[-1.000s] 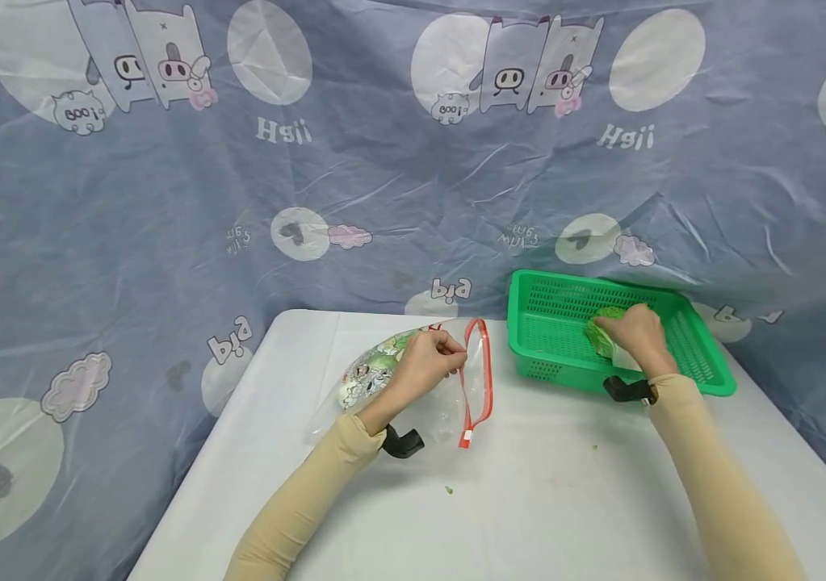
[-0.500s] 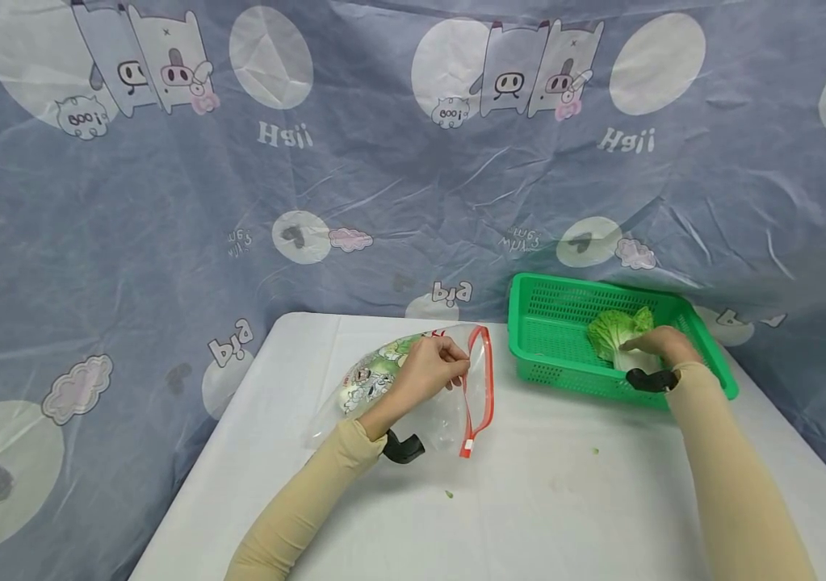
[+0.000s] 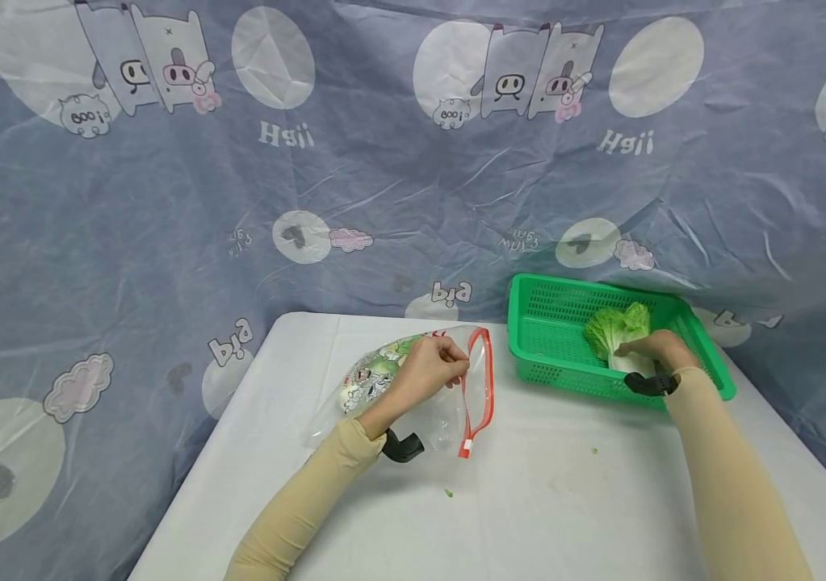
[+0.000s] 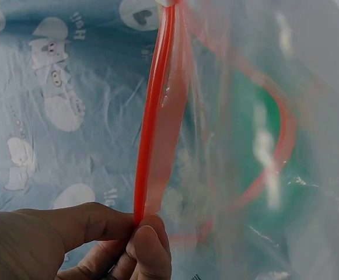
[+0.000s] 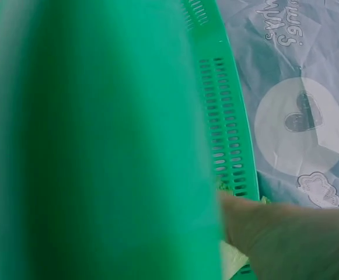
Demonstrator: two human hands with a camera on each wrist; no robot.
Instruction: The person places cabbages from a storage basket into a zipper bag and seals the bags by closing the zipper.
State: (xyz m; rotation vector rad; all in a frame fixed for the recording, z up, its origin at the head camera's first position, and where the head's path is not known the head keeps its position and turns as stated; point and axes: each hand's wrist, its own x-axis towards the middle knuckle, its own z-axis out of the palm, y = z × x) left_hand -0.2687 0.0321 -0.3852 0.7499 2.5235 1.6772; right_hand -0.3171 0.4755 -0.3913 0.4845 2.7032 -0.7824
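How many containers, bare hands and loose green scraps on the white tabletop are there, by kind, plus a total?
Green slotted plastic basket: 1
Clear plastic bag with red zip edging: 1
Bare hands, left hand and right hand: 2
Small green scraps on white tabletop: 2
Total: 6

On the table (image 3: 529,516), a bag (image 3: 376,373) sits left of a basket (image 3: 565,375) holding leaves (image 3: 609,329).

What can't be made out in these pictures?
Right wrist: much of the right hand, behind the blurred basket.
Head: part of the greens, behind the right hand.
Head: what fills the bag, partly behind the left hand.
Head: near green speck, too small to identify.
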